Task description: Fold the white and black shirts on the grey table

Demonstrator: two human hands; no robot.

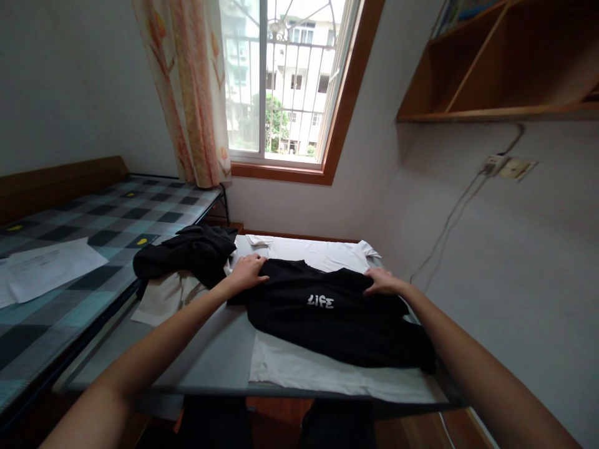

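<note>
A black T-shirt [327, 333] with white lettering on its chest lies spread over a white shirt [316, 251]. The white shirt shows beyond its collar and below its hem. At the black shirt's left shoulder edge, my left hand [247, 273] is closed on the fabric, thumb toward the middle. My right hand [385, 282] grips the opposite shoulder, fingers and thumb bent onto the cloth. Both hands rest low, close to the grey table surface [206, 355].
Left of the shirts lie a heap of black clothing [196, 249] and a beige cloth [168, 299]. A bed with a checked mattress [154, 212] and paper sheets [56, 265] adjoins the table. A wall with a hanging cable [444, 227] bounds the right side, under a wooden shelf [496, 112].
</note>
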